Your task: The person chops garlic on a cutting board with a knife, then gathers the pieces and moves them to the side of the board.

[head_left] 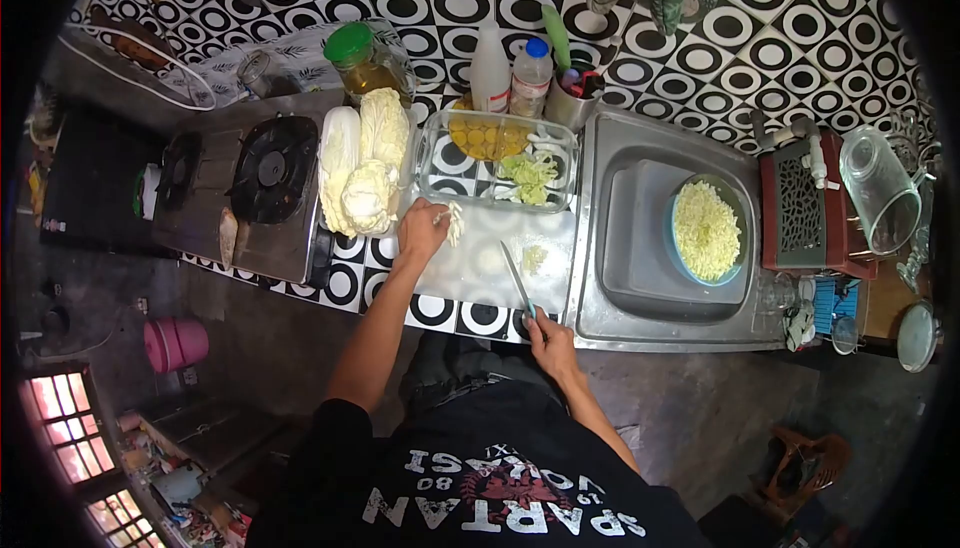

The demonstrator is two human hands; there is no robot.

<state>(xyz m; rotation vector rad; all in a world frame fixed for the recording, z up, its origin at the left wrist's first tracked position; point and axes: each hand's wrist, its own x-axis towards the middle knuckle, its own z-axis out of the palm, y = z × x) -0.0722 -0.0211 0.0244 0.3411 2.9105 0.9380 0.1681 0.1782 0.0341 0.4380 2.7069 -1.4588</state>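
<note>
My left hand [422,230] is at the left end of the translucent cutting board [440,283], its fingers closed on a pale piece of napa cabbage [456,225]. My right hand [552,345] grips a knife [517,275] by its handle at the board's front edge, the blade angled up and left over the board. Just right of the blade lies a small pile of chopped cabbage [535,260]. Whole napa cabbages [368,198] are heaped to the left of my left hand. Behind the board, a clear glass dish [425,163] holds green leafy scraps [527,178].
To the right, a steel sink [590,293] holds a blue bowl [671,248] full of chopped cabbage. A gas stove [215,228] stands at the left. Along the tiled wall are a green-lidded jar [362,68], a white bottle [489,73] and a blue-capped bottle [531,78].
</note>
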